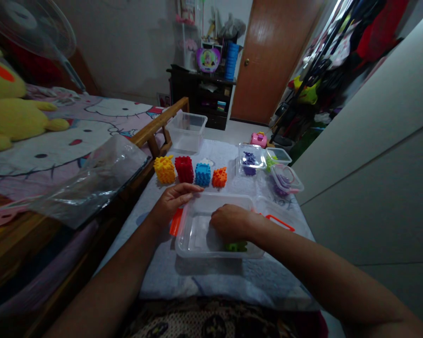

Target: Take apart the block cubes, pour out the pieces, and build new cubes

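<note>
A clear plastic box (183, 244) with orange latches stands before me on the cloth-covered table. My left hand (172, 202) rests at its far left corner, fingers stretched out and touching the rim, thumb apart. Inside the box is my right hand (231, 223), knuckles up and fingers curled down; the fingertips and anything in them are hidden. Green interlocking pieces (237, 246) lie on the box floor under that hand. Beyond the box stand four blocks built of such pieces: yellow (165, 170), red (184, 169), blue (203, 174) and orange (219, 177).
At the back right are clear containers with purple pieces (249, 162), green pieces (271, 162) and a lilac bundle (282, 183). A larger clear bin (186, 134) stands at the table's far left. A wooden bed rail (141, 141) borders the left; a white cabinet (380, 178), the right.
</note>
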`<state>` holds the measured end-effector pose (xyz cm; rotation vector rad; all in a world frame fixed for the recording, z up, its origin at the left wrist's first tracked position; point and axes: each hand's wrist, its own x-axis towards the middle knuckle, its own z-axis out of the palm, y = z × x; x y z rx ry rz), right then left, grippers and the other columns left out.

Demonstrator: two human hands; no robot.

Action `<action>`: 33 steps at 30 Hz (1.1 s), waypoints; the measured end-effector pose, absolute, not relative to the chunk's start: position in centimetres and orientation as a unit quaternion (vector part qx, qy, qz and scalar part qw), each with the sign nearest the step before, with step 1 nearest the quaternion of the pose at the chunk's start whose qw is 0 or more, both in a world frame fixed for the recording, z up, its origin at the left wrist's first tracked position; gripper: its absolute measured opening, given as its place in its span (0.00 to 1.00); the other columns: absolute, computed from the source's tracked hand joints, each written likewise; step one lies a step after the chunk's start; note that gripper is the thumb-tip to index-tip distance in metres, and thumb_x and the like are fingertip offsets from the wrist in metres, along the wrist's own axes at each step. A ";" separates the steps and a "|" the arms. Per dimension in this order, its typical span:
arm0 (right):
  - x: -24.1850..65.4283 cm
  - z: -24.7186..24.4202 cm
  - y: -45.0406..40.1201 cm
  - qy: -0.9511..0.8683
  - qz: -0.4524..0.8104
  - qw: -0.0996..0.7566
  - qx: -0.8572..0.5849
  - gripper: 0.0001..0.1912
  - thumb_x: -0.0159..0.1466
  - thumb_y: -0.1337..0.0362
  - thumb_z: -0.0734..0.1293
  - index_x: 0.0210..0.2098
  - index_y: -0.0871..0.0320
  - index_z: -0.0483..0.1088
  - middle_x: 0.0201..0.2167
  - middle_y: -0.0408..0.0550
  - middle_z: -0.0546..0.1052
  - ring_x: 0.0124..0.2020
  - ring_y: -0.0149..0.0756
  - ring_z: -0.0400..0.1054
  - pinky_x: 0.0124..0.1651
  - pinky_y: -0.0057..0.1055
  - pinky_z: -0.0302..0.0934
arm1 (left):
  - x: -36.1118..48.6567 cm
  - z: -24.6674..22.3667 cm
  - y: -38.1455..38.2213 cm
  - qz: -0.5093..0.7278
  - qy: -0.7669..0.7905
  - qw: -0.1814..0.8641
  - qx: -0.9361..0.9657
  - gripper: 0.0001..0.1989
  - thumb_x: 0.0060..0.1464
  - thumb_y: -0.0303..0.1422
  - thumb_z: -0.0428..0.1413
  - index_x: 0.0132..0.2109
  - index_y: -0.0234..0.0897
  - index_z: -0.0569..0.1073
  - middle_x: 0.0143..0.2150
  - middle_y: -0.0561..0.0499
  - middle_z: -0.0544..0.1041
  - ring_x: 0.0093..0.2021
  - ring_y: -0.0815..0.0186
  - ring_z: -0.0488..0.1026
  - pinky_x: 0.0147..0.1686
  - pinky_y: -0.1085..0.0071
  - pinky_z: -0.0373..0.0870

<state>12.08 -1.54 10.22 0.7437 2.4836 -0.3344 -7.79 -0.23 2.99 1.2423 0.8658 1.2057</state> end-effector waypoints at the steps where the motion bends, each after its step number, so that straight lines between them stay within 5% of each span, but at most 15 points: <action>1: 12.3 11.0 -1.3 0.926 -0.140 0.236 0.261 0.11 0.62 0.69 0.65 0.40 0.63 0.79 0.40 0.59 0.82 0.40 0.41 0.76 0.42 0.35 0.66 | -7.8 3.0 -0.2 0.515 0.364 0.570 0.527 0.09 0.50 0.34 0.63 0.41 0.40 0.83 0.46 0.46 0.83 0.49 0.57 0.77 0.52 0.64 0.69; 6: 14.1 15.2 3.0 0.943 -0.193 0.018 0.271 0.10 0.65 0.69 0.63 0.40 0.60 0.77 0.38 0.49 0.81 0.37 0.32 0.73 0.42 0.28 0.62 | -7.8 2.6 -0.3 0.519 0.349 0.590 0.511 0.10 0.51 0.33 0.63 0.42 0.40 0.83 0.46 0.48 0.82 0.48 0.60 0.76 0.51 0.66 0.69; 9: 15.1 14.8 7.2 0.913 -0.117 -0.049 0.387 0.10 0.62 0.72 0.65 0.42 0.62 0.76 0.39 0.51 0.80 0.38 0.35 0.73 0.43 0.32 0.63 | -7.8 2.4 -0.3 0.518 0.353 0.594 0.505 0.10 0.52 0.34 0.63 0.42 0.41 0.82 0.46 0.49 0.82 0.45 0.62 0.77 0.48 0.68 0.70; 13: 15.5 10.5 11.6 0.905 -0.058 0.030 0.421 0.37 0.54 0.67 0.76 0.61 0.64 0.64 0.61 0.65 0.69 0.61 0.51 0.64 0.59 0.43 0.59 | -7.9 2.5 -0.3 0.511 0.355 0.592 0.512 0.10 0.52 0.36 0.63 0.42 0.41 0.82 0.47 0.49 0.82 0.46 0.61 0.76 0.49 0.67 0.70; 17: 14.8 6.6 13.3 0.900 -0.029 0.097 0.424 0.54 0.47 0.54 0.80 0.66 0.61 0.56 0.65 0.66 0.64 0.65 0.59 0.57 0.63 0.50 0.55 | -7.9 2.6 -0.3 0.512 0.357 0.583 0.519 0.09 0.53 0.35 0.63 0.42 0.42 0.82 0.47 0.49 0.82 0.50 0.59 0.75 0.53 0.66 0.68; 23: 14.2 4.9 13.8 0.899 -0.015 0.093 0.428 0.51 0.48 0.50 0.79 0.64 0.61 0.58 0.59 0.66 0.70 0.59 0.58 0.65 0.58 0.48 0.59 | -7.9 2.4 -0.1 0.517 0.335 0.600 0.510 0.09 0.52 0.35 0.64 0.42 0.42 0.83 0.47 0.48 0.82 0.49 0.60 0.76 0.52 0.66 0.69; 33: 14.3 5.8 13.0 0.886 -0.047 0.070 0.455 0.47 0.51 0.58 0.78 0.64 0.62 0.57 0.54 0.66 0.75 0.55 0.55 0.70 0.51 0.41 0.63 | -7.9 2.2 -0.2 0.517 0.335 0.603 0.506 0.10 0.52 0.34 0.63 0.42 0.41 0.83 0.47 0.48 0.82 0.48 0.61 0.76 0.51 0.67 0.69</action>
